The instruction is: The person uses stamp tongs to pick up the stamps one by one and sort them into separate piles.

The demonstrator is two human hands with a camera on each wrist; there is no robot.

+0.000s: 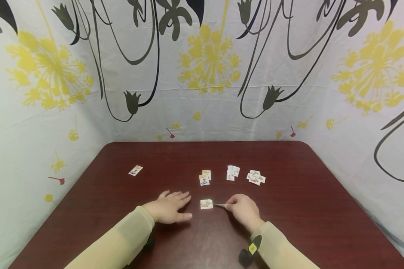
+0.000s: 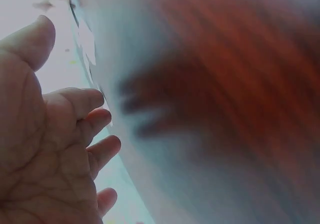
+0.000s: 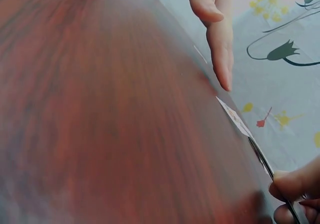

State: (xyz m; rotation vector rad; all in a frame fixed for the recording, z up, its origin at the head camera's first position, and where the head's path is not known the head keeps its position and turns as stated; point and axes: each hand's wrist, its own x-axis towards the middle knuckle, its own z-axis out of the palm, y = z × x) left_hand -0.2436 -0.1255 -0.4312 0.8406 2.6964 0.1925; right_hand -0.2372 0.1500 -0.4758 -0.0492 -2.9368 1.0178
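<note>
My right hand pinches a slim pair of tweezers between thumb and fingers. At the tweezers' tips is a small white picture card, near the middle of the table. The right wrist view shows this card edge-on and tilted, so I cannot tell whether it lies flat or is lifted. Left of the card, my left hand is spread palm down with fingers extended, holding nothing. In the left wrist view its palm and loosely bent fingers face the glossy tabletop, which reflects them.
Beyond the hands lie small picture cards: an overlapping pair, a small group right of it, and a fanned cluster farther right. A single card lies at the far left. Patterned cloth surrounds the dark red table.
</note>
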